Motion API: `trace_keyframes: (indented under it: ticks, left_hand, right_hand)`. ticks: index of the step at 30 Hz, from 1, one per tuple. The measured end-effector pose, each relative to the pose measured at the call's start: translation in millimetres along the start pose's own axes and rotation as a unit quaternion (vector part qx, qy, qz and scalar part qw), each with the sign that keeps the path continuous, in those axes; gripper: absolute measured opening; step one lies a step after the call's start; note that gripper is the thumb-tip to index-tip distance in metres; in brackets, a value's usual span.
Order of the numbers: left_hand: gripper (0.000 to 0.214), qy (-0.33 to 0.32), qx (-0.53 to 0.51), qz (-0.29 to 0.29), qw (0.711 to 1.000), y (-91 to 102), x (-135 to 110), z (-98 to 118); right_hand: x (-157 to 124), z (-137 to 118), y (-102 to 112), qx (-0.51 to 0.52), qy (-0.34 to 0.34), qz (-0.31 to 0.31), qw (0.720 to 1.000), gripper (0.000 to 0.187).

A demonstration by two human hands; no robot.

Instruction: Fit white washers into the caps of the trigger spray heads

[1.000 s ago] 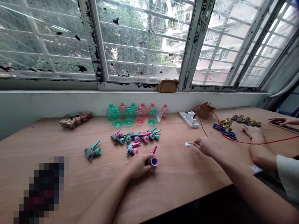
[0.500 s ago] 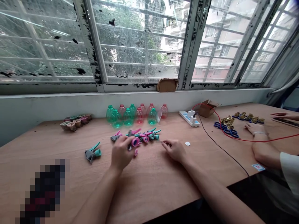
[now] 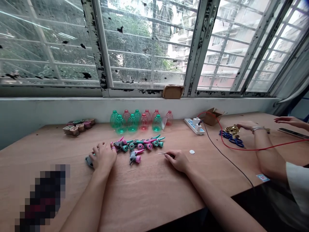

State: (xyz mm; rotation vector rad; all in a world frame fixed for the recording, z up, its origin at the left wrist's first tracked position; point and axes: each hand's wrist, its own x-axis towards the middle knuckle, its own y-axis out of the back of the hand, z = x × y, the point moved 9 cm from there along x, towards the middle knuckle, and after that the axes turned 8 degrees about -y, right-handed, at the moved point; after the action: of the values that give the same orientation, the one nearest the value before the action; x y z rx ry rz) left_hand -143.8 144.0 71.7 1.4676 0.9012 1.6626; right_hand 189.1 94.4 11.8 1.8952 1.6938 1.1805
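Observation:
My left hand (image 3: 103,157) is curled over a grey trigger spray head (image 3: 88,161) at the left of the table, hiding most of it. Its fingertips are close to a heap of grey trigger spray heads with pink and teal parts (image 3: 140,144). Just below the heap lies a single head with a pink nozzle (image 3: 134,157). My right hand (image 3: 178,160) pinches a thin metal tool, probably tweezers (image 3: 162,153), with its tips pointing left. A small white disc (image 3: 191,151) lies on the wood to the right of that hand.
Green and pink plastic bottles (image 3: 135,121) stand along the wall behind a wooden table (image 3: 149,193). A power strip (image 3: 194,126) feeds a black cable (image 3: 227,158) and a red wire (image 3: 256,149). A co-worker's hand (image 3: 246,125) is at gold parts (image 3: 233,130) beside blue rings (image 3: 230,138).
My left hand has moved left from the heap onto the lone grey spray head, and a pink-nozzled head now lies apart below the heap. The co-worker's hand has moved onto the gold parts.

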Motion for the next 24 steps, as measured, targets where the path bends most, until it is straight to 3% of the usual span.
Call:
trace_keyframes:
  ticks: [2, 4, 7, 9, 14, 17, 21, 24]
  left_hand:
    - [0.03, -0.056, -0.043, 0.032, 0.997, 7.9, 1, 15]
    - [0.029, -0.167, -0.131, 0.027, 0.977, 10.8, -2, 41]
    - [0.032, -0.352, -0.267, -0.09, 0.893, 2.9, -25, 87]
    - [0.035, -0.403, -0.286, -0.165, 0.853, -5.4, -44, 106]
    - [0.04, -0.396, -0.281, -0.195, 0.852, -14.9, -62, 123]
    - [0.044, -0.398, -0.341, -0.199, 0.828, -14.1, -70, 133]
    - [0.038, -0.366, -0.433, -0.228, 0.792, -18.0, -77, 143]
    - [0.032, -0.348, -0.462, -0.258, 0.774, -24.0, -81, 148]
  right_hand:
    - [0, 0, 0, 0.009, 0.0, 0.0, 1.0, 0.027]
    - [0, 1, 0, 0.017, 0.0, -0.001, 1.0, 0.027]
    - [1, 1, 0, 0.022, -0.005, 0.001, 1.0, 0.028]
    - [1, 2, 1, 0.022, -0.009, 0.006, 1.0, 0.03]
    - [1, 1, 0, 0.028, -0.009, 0.006, 1.0, 0.03]
    - [-2, -5, 1, 0.041, 0.003, 0.007, 0.999, 0.029]
    - [-10, -29, 10, 0.046, 0.047, 0.003, 0.998, 0.028]
    - [-16, -53, 16, -0.016, 0.077, -0.012, 0.997, 0.026]
